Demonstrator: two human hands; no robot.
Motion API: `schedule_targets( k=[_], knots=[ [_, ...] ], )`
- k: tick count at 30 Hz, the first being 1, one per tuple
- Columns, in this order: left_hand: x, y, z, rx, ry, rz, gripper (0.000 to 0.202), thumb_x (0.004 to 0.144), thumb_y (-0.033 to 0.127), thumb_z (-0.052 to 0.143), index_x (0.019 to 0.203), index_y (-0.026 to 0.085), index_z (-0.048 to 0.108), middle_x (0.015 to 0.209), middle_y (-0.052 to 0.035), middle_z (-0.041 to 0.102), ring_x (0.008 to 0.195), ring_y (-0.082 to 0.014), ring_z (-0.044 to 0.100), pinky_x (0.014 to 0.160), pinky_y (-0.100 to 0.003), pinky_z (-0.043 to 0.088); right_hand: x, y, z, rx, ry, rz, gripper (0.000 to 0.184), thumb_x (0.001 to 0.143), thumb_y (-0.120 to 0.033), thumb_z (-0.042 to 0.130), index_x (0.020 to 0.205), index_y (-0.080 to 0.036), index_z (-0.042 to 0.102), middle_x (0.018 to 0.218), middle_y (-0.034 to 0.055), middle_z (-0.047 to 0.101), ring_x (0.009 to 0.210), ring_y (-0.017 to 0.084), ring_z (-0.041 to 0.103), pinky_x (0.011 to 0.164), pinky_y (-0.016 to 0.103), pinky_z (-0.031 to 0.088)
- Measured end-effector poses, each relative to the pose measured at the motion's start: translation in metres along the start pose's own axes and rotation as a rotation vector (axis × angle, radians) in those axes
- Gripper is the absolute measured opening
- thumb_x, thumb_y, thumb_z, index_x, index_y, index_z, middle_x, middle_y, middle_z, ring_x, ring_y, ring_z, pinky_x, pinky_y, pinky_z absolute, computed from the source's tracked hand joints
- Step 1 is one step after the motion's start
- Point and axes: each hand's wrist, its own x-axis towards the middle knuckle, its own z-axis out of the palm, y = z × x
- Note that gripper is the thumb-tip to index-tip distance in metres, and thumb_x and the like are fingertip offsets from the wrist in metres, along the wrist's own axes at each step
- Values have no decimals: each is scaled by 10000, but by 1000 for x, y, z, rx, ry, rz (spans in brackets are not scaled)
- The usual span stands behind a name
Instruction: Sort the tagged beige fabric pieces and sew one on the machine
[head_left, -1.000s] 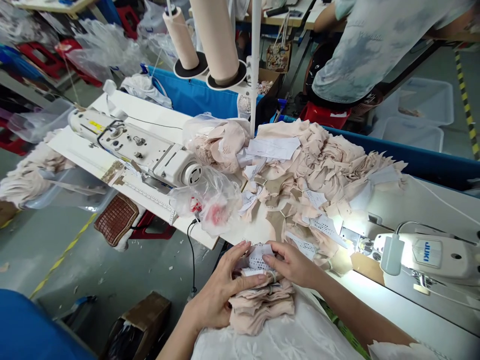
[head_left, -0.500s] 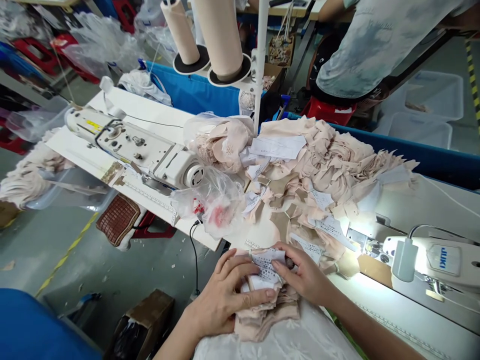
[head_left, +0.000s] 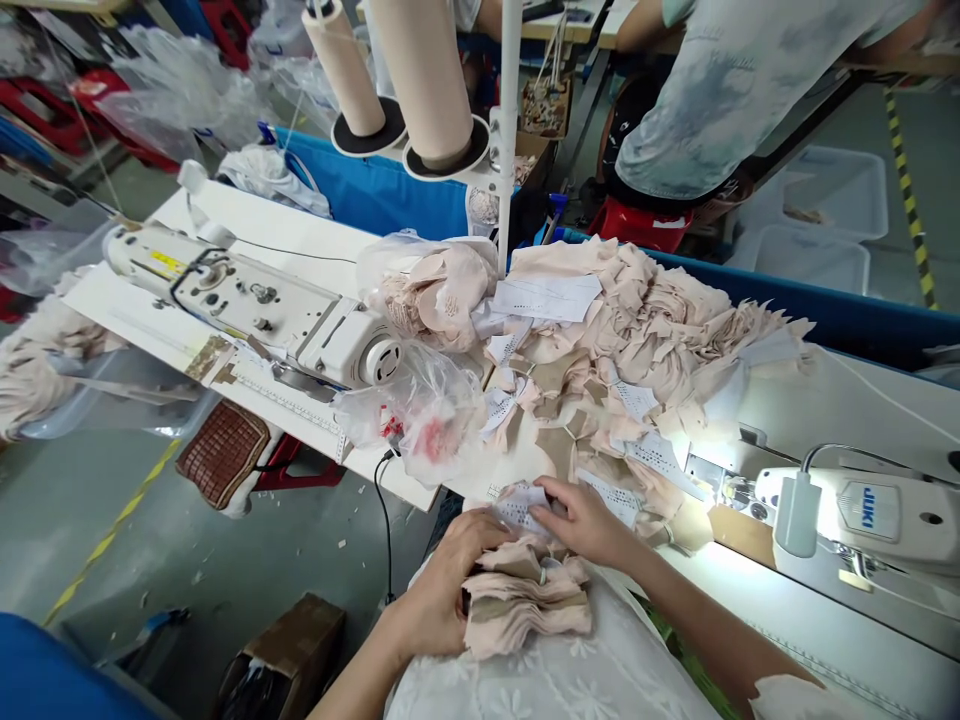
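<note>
Beside the white tabletop (head_left: 716, 585), my lap (head_left: 517, 690) holds a soft pink cloth bundle (head_left: 529, 610). Its wavy layers run longways left to right, crinkly edges facing me, with tan bits between. My left hand (head_left: 441, 580) grips its side; my right hand (head_left: 586, 520) pinches a dotted white paper (head_left: 519, 508).

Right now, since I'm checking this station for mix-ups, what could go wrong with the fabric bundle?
The left grip holds the fabric bundle from one side, so its layers might slip apart. The printed paper slip pinched in the right grip may crease or tear. Other printed slips lie among nearby fabric pieces, so labels could get confused.
</note>
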Motion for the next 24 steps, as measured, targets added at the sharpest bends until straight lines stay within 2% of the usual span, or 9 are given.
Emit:
schedule_targets(
  k=[3,6,10,13,18,21,24],
  knots=[
    [-4,0,-1,-36,-11,-67,640,853,387,665,1402,259,363,1334,-135,532,1254,-299,509,1130,-474,345,19,1,-16,-206,129,-19,208,926,-358,433,960,-196,559,799,40,605,700,213,536,598,286,330],
    [-6,3,-3,-185,-30,-219,799,825,429,702,1474,228,283,1441,-168,458,1309,-322,478,1113,-455,377,37,-3,-35,-316,79,-85,167,923,-287,438,941,-183,568,802,40,612,692,204,548,586,272,346],
    [2,9,-7,-343,-54,-314,567,771,374,709,1262,181,504,1242,-129,585,1116,-288,592,995,-402,469,57,-17,-56,-393,-31,-178,125,920,-249,480,899,-181,583,837,27,626,719,192,571,596,255,375],
    [7,13,-11,-361,-67,-327,540,719,310,711,1202,182,506,1184,-105,608,1070,-273,600,944,-373,479,79,-31,-66,-507,-16,-195,115,921,-200,478,906,-171,589,898,47,635,761,202,582,618,262,383],
    [9,14,-14,-322,-122,-311,536,740,319,713,1200,184,474,1191,-104,623,1061,-251,608,916,-333,472,127,-43,-67,-760,-4,-161,110,827,-126,577,920,-142,633,993,114,655,889,274,610,759,313,419],
    [9,14,-15,-291,-104,-332,602,737,362,738,1245,191,465,1225,-102,620,1084,-257,606,939,-336,468,142,-42,-60,-875,3,-130,161,825,-121,576,965,-116,656,1054,152,654,923,298,621,836,350,433],
    [9,15,-16,-261,-92,-311,429,748,377,716,1106,188,574,1134,-81,641,1032,-254,607,934,-342,470,144,-37,-54,-927,23,-123,239,852,-142,556,1068,-95,647,1127,170,636,995,310,613,883,365,437]
  ],
)
